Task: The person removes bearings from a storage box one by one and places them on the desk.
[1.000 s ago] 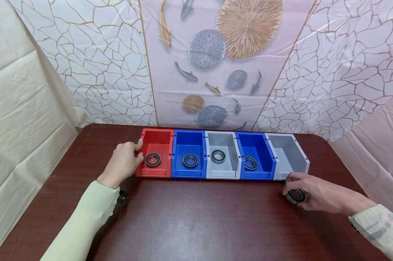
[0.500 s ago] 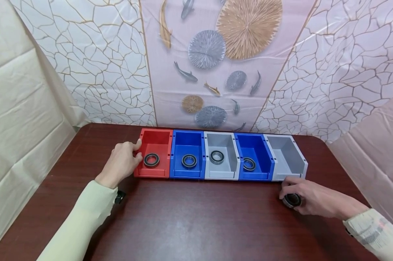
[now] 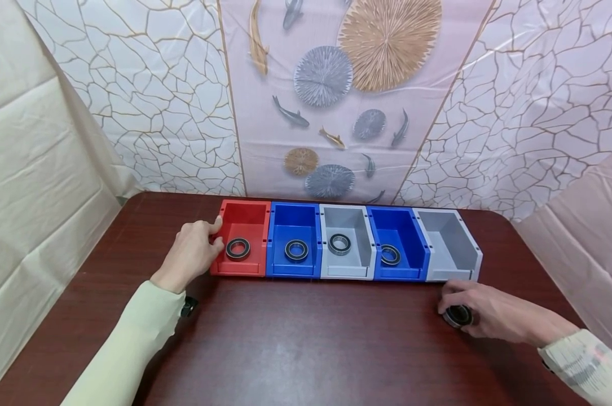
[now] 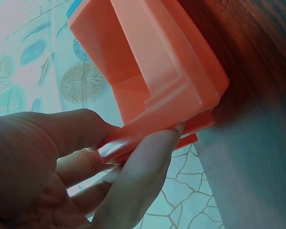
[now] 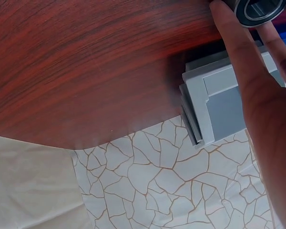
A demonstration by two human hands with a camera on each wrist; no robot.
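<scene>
My left hand [image 3: 190, 254] pinches the left side wall of the red bin [image 3: 245, 213] between thumb and fingers, as the left wrist view shows close up. In front of the rightmost grey bin [image 3: 450, 274], my right hand [image 3: 493, 310] holds a bearing [image 5: 260, 21], a steel ring with a black seal, tilted over the table. Another bearing [image 3: 238, 259] lies in the red bin. More bearings lie in the left blue bin [image 3: 293, 214], the middle grey bin [image 3: 346, 212] and the right blue bin [image 3: 389, 217], one in each. No bearing shows inside the rightmost grey bin.
The bins stand side by side in one row near the back of a dark red-brown wooden table [image 3: 295, 338]. A patterned sheet [image 3: 184, 113] hangs behind it, and pale cloth [image 3: 36, 186] hangs at the left and right.
My right hand has moved slightly toward the near side with the bearing, showing more of the rightmost grey bin's front. My left hand stays at the red bin.
</scene>
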